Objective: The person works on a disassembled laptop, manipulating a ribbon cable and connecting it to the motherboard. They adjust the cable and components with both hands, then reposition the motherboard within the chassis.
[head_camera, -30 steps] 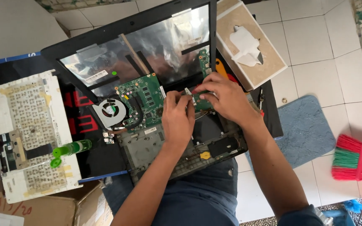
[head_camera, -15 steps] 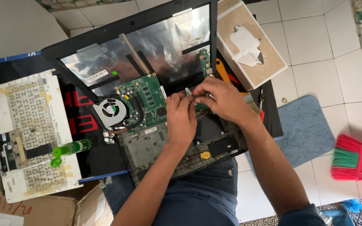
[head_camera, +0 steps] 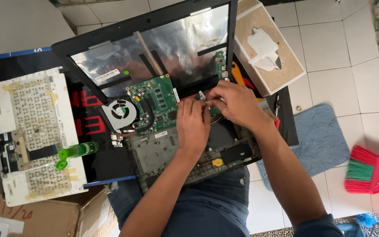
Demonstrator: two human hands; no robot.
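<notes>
Green motherboard (head_camera: 154, 103) beside fan (head_camera: 118, 113); tissue box (head_camera: 268, 48), broom (head_camera: 367, 171) apart.

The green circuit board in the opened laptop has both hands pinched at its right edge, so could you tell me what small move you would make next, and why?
Probably a gentle, straight pull on the small part pinched there. Both hands, the left hand and the right hand, meet at the right edge of the circuit board, which lies in the laptop base beside the fan. What they grip is too small to tell, so force seems unwise.

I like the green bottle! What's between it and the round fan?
In the head view, only the black mat lies between the green bottle and the fan.
</notes>
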